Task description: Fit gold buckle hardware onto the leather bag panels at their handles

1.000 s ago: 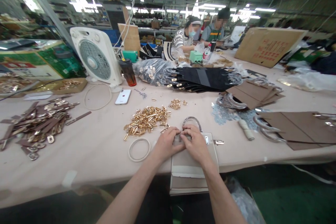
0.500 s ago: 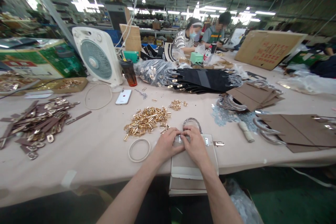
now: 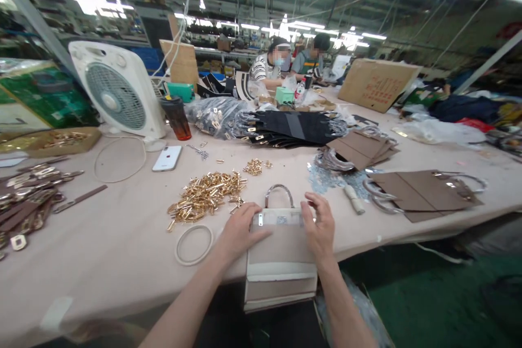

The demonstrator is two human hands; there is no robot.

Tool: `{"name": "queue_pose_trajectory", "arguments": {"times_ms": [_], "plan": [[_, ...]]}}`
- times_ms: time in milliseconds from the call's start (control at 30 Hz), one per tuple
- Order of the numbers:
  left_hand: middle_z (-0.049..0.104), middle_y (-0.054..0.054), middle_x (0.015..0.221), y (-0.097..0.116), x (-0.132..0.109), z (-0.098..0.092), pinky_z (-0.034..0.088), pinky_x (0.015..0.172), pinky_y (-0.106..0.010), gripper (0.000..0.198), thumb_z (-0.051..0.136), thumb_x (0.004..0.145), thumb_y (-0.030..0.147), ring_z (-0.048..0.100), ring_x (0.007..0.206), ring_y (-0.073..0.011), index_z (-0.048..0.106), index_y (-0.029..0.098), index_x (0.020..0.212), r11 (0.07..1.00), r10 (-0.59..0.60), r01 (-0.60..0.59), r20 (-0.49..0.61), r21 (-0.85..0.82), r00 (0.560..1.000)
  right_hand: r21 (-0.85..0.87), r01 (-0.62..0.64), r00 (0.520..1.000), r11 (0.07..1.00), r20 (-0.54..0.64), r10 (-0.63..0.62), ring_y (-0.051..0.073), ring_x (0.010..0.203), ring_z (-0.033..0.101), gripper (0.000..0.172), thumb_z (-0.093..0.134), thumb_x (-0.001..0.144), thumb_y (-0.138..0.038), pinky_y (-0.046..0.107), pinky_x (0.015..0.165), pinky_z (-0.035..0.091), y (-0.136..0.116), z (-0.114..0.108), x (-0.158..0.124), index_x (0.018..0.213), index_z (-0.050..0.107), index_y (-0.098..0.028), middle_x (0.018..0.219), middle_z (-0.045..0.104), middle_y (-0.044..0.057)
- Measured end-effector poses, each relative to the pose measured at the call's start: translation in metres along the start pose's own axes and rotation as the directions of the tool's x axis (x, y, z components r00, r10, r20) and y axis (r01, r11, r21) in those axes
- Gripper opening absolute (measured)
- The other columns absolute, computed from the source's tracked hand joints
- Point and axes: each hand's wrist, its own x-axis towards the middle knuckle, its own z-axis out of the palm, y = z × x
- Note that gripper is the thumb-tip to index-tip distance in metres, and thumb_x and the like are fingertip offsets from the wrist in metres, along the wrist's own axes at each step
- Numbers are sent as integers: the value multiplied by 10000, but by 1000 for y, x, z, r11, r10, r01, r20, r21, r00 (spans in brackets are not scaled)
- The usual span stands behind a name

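A taupe handbag piece (image 3: pixel 281 253) with a curved handle (image 3: pixel 279 189) lies in front of me, its lower part over the table's front edge. Small silver metal plates (image 3: pixel 261 219) show along its top band. My left hand (image 3: pixel 240 232) rests at the upper left corner, thumb and fingers spread over the surface. At the upper right edge is my right hand (image 3: pixel 320 225), fingers apart and slightly curled, with nothing visible in them. Its palm side and what lies beneath are hidden.
Gold metal fittings (image 3: pixel 206 196) are heaped left of the bag, behind a tape roll (image 3: pixel 194 245). Brown straps (image 3: pixel 30 196), a phone (image 3: pixel 167 158), a fan (image 3: pixel 116 89) and a cup (image 3: pixel 176 118) stand farther left. Black panels (image 3: pixel 293 128) and brown bag pieces (image 3: pixel 424 193) lie beyond and right.
My hands were together at the bag's top middle and have moved apart, left hand to the left corner, right hand to the right edge. The view has turned right.
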Motion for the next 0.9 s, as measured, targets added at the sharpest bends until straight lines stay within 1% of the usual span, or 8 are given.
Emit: {"name": "queue_pose_trajectory", "arguments": {"times_ms": [100,167,267,367,500,633,767,900], "plan": [[664,-96,1281,-3,1,1,573,996,-457,458,815,846,409,652,1177,-294,636,236,1230,1000,10,-10,14,19,1000,-157,-78,973,985,-229,41,268,1129,627,367,577,987,-455,453,980,521,44,-41,28,1212,685,-187,1215,679,136],[655,-100,1298,-6,1,3,570,1014,-473,459,800,860,422,650,1194,-300,630,234,1242,999,18,-19,16,40,1000,-314,-118,960,942,-277,28,299,1180,589,454,586,957,-506,491,1054,459,76,-68,45,1226,688,-154,1220,674,166],[618,-111,1372,-10,0,5,571,1029,-475,494,786,874,433,638,1237,-303,606,234,1289,995,47,-47,1,89,999,-489,-191,968,851,-235,83,351,1244,535,630,641,876,-567,522,1104,395,120,-96,59,1301,662,-102,1259,658,218],[568,-119,1453,-10,-4,3,570,1043,-468,486,767,892,419,615,1286,-302,594,238,1309,984,111,-104,-40,144,993,-571,-220,975,791,-124,182,364,1192,555,665,622,857,-553,511,1068,412,148,-106,60,1325,653,-81,1244,666,235],[597,-110,1435,5,-6,4,497,1116,-508,351,698,939,300,579,1314,-302,627,252,1279,940,262,-228,-109,253,959,-634,-160,984,757,-38,175,358,1157,571,593,513,915,-443,490,1053,410,159,-102,56,1349,638,-59,1209,672,247],[623,-93,1421,41,2,19,467,1124,-477,372,595,952,158,557,1313,-274,620,255,1310,907,338,-339,49,251,940,-696,-122,985,708,4,174,363,1151,570,580,471,926,-386,487,1038,409,157,-98,54,1376,621,-52,1171,667,251],[581,-81,1493,67,17,44,424,1149,-501,470,702,921,317,480,1391,-315,584,243,1370,897,322,-371,221,239,921,-657,-135,984,742,-4,176,365,1197,563,611,440,936,-408,495,1056,408,154,-100,52,1416,587,-60,1252,651,253],[626,-63,1448,67,21,63,391,1159,-493,427,680,953,410,515,1353,-292,610,245,1341,923,256,-297,188,245,948,-479,-248,969,842,-117,219,345,1240,560,585,418,943,-435,481,1070,403,150,-107,53,1393,600,-109,1322,652,215]]}}
